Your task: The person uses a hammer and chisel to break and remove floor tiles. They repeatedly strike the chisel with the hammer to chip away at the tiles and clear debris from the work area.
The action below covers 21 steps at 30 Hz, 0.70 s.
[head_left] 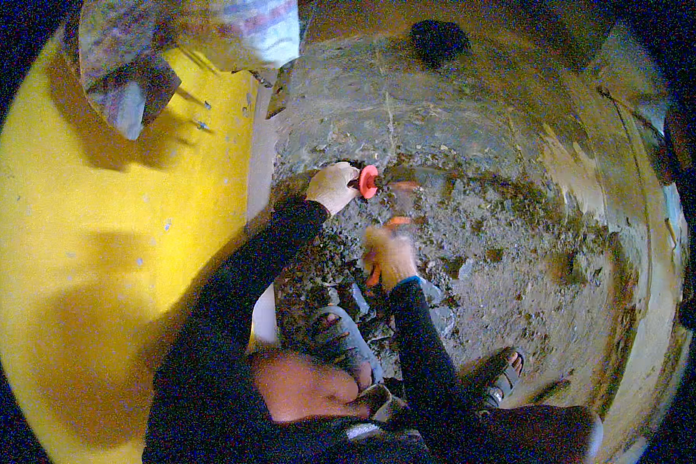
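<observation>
My left hand (332,188) is closed round a chisel whose round red hand guard (369,182) shows at the right of my fingers. The chisel's shaft and tip are mostly hidden or lost in the dark rubble. Lower and to the right, my right hand (393,254) is wrapped round the orange handle of a hammer (398,222). Motion smears this hand and the hammer. A reddish-grey blur, probably the hammer's head, lies just right of the guard. Broken rubble (472,224) lies under and around both hands.
A yellow wall (93,209) stands close on my left, with a patterned cloth (255,31) hanging at the upper left. A dark lump (438,40) lies far ahead on the grey floor. My sandalled feet (506,379) stand among loose chunks. Another wall edges the right side.
</observation>
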Each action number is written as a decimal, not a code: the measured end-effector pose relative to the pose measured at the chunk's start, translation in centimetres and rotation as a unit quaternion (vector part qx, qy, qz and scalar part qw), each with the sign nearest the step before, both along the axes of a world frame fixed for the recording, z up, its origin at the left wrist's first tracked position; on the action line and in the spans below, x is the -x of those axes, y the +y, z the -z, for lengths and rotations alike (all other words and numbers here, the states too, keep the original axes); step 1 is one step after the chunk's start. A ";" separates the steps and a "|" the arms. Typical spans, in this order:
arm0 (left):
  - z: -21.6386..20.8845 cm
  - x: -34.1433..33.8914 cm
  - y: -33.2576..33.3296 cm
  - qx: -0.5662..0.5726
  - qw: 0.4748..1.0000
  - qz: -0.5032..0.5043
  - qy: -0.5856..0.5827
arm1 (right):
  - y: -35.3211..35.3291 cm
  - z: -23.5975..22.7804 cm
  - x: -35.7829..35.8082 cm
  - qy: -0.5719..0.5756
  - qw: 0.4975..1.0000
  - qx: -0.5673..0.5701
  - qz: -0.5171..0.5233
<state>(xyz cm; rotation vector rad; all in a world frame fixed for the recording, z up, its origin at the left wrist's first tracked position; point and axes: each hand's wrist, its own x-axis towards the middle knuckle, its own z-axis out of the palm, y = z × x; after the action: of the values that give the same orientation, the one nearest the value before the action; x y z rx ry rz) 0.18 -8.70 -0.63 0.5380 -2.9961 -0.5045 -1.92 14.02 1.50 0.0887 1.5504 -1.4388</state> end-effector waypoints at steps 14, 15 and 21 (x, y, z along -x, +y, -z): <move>-0.2 -0.5 0.3 -0.022 1.000 -0.009 0.013 | 13.6 -7.2 10.2 0.126 0.893 0.172 0.396; 0.0 -0.5 0.2 -0.027 1.000 -0.009 0.012 | 14.5 -8.0 11.8 0.168 0.863 0.219 0.422; 0.5 -0.4 0.3 -0.029 0.999 -0.022 0.007 | 6.0 -6.3 9.2 0.255 0.866 0.103 0.417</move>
<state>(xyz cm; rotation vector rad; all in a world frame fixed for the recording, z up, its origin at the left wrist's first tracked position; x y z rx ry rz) 0.63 -8.43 -1.17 0.6005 -2.9566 -0.5912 -11.12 20.05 7.84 0.3004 1.8687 -2.4607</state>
